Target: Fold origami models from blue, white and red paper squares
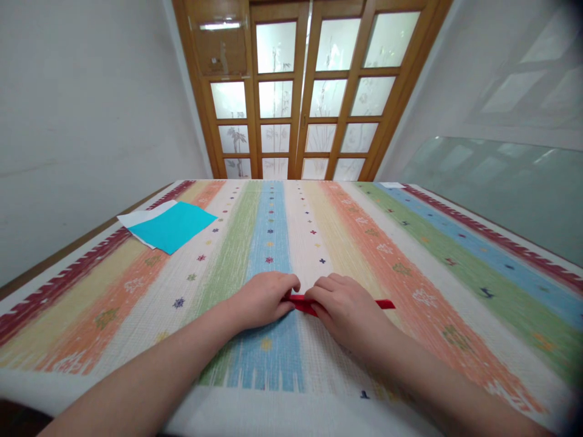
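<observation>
Between my hands, close to the table's front, lies a narrow red strip of folded paper (305, 306). My left hand (264, 297) pinches its left end between thumb and fingers. My right hand (341, 306) is closed over the strip's middle, fingers bent and thumb underneath. The strip's right end sticks out past my right hand, low over the tablecloth. A thin pale edge shows along its top between the hands. The parts under my fingers are hidden.
A turquoise sheet of paper (175, 226) lies on white paper (148, 213) at the table's left. The striped tablecloth (228, 261) covers the table. A small white piece (392, 185) sits at the far right edge. Wooden doors with glass panes (298, 91) stand behind.
</observation>
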Tool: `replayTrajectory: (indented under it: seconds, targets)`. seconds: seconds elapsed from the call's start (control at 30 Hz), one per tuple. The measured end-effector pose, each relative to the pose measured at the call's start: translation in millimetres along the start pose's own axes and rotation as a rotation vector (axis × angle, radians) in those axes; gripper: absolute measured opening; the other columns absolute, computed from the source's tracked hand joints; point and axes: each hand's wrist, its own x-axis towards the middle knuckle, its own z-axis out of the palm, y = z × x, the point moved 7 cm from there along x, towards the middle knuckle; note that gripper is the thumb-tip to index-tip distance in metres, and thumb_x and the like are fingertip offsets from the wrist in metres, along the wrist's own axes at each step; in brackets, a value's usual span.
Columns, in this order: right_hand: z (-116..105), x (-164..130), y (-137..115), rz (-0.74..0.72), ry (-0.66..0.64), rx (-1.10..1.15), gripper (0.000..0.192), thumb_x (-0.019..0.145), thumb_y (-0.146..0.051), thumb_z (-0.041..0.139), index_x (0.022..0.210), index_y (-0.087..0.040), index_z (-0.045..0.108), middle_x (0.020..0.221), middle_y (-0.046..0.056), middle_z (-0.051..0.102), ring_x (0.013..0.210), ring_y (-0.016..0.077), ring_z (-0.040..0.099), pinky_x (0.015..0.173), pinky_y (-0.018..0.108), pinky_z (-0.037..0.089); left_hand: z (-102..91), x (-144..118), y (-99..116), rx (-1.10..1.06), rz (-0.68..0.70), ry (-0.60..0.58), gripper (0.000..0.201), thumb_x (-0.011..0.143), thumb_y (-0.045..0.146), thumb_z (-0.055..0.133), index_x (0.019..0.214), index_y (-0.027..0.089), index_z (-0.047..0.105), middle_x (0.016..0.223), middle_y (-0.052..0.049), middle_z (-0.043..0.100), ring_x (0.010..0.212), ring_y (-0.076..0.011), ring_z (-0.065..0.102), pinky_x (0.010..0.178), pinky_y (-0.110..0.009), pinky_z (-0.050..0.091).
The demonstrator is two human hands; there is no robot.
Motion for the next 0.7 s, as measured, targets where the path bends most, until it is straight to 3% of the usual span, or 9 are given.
replayTrajectory:
  seconds: [0.13, 0.4, 0.7]
  targets:
    - [3, -1, -1, 0.044, -0.063, -0.010, 0.017, 0.090, -0.010, 0.061, 0.084, -0.019, 0.073, 0.082, 0.006, 0.071, 0.075, 0.0204, 0.062, 0.068, 0.032, 0.037, 2.9, 0, 0, -0.003, 0.058, -0.028, 0.007, 0.091, 0.022, 0.061, 0.085, 0.020, 0.064, 0.084, -0.002, 0.067, 0.080, -0.0190, 0.062, 0.069, -0.029, 0.042]
    - [9, 0, 4, 0.072, -0.136, 0.097, 0.017, 0.091, -0.013, 0.061, 0.086, -0.020, 0.075, 0.083, 0.006, 0.071, 0.080, 0.0204, 0.064, 0.067, 0.030, 0.037, 2.6, -3, -2, -0.015, 0.128, -0.073, 0.010, 0.090, 0.020, 0.064, 0.091, 0.022, 0.073, 0.087, -0.002, 0.069, 0.083, -0.0185, 0.064, 0.072, -0.028, 0.044]
    - [16, -1, 18, 0.069, -0.133, 0.285, 0.020, 0.095, -0.025, 0.061, 0.082, -0.018, 0.073, 0.086, 0.006, 0.067, 0.079, 0.0168, 0.060, 0.070, 0.027, 0.040, -0.7, -4, 10, -0.007, 0.187, -0.085, 0.016, 0.095, 0.020, 0.059, 0.098, 0.022, 0.074, 0.097, -0.004, 0.074, 0.092, -0.0197, 0.067, 0.084, -0.031, 0.048]
